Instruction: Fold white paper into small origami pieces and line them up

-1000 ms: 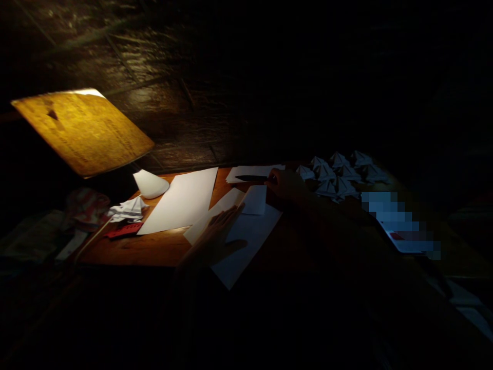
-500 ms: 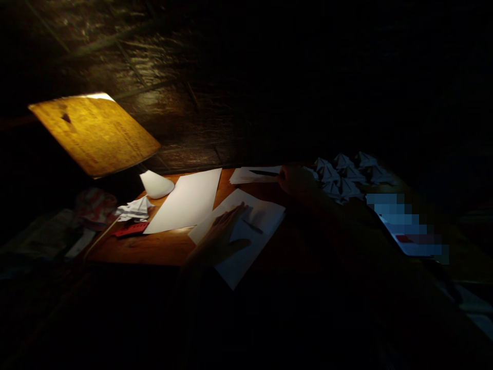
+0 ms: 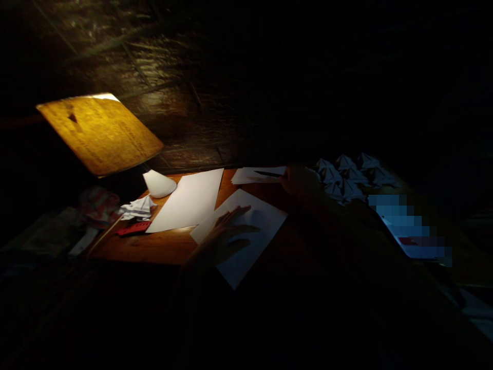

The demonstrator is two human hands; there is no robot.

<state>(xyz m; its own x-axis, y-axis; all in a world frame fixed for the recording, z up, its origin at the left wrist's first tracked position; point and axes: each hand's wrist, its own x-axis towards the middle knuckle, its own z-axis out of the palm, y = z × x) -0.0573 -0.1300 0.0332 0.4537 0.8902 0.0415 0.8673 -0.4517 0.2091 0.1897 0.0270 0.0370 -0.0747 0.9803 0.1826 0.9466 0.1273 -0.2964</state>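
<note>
My left hand point(image 3: 227, 234) lies on a white sheet of paper point(image 3: 265, 216), fingers stretched out and spread. The sheet sits at an angle, one corner reaching past the table's front edge. Farther back, my right hand point(image 3: 298, 180) is closed in deep shadow around one end of a dark, slim, pointed tool point(image 3: 268, 173). It points left over a small stack of white paper point(image 3: 243, 176). Whether the tool is a knife or a pen I cannot tell.
A lamp with a yellow shade point(image 3: 100, 136) and white base point(image 3: 158, 185) lights a long white sheet point(image 3: 188, 200). Left are a folded paper piece point(image 3: 137, 208) and a red object point(image 3: 133, 229). Several folded paper pieces point(image 3: 348, 177) and a blurred-out lit screen point(image 3: 404, 226) lie right.
My left hand's fingers show more spread on the sheet. My right hand stays near the stack, still gripping the dark tool. The whole view has shifted slightly.
</note>
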